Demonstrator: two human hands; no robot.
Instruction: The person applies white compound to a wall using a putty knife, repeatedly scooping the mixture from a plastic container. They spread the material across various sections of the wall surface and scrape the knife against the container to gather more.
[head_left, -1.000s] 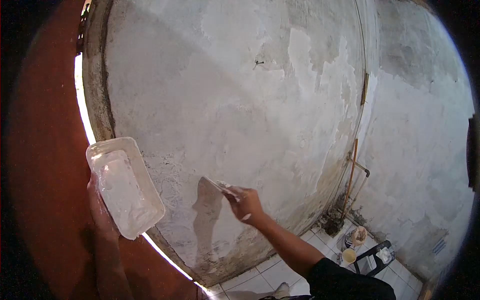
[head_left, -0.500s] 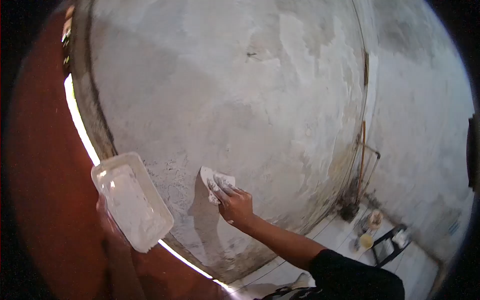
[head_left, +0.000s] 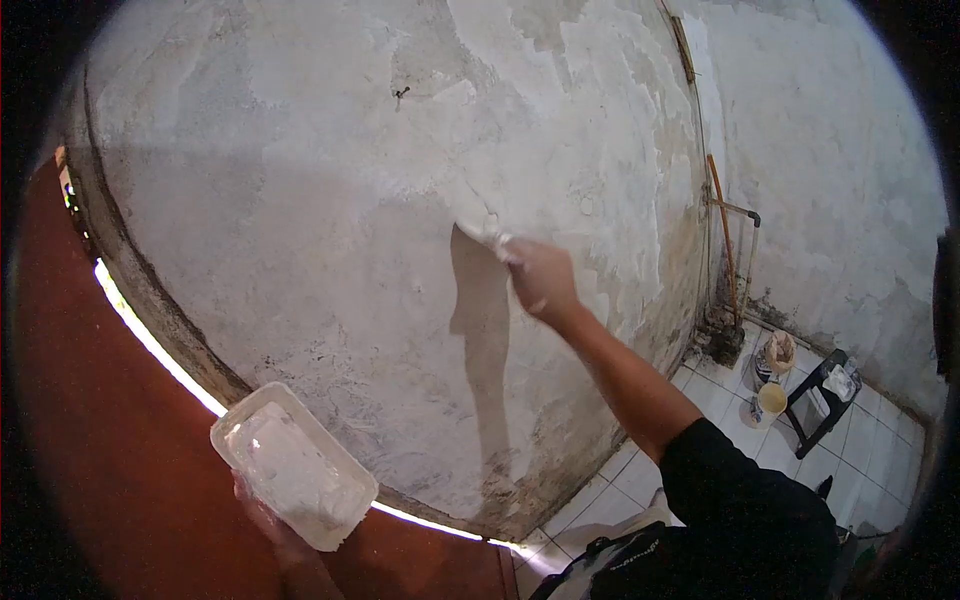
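My left hand (head_left: 258,508) supports a rectangular pale plastic tub (head_left: 362,490) from below and the side; its fingers are partly hidden behind it. White wall putty (head_left: 300,470) lies in the tub and coats its inside. My right hand (head_left: 543,280) is closed around a putty spreader (head_left: 485,228), whose pale, smeared blade is against the grey patchy wall (head_left: 330,270). The blade's outline blends into the putty on the wall. White smears show on the right hand, and the arm's shadow falls on the wall below.
A dark metal hook (head_left: 402,94) sticks out of the wall. Towards the right corner are a wooden stick (head_left: 722,230) and a pipe (head_left: 742,211). On the tiled floor (head_left: 625,490) stand a cup (head_left: 769,402), an open bag (head_left: 779,352) and a black stool (head_left: 825,425).
My right hand has swept the spreader up and to the right along the wall. The tub in my left hand now appears lower and slightly further right, as the view has shifted.
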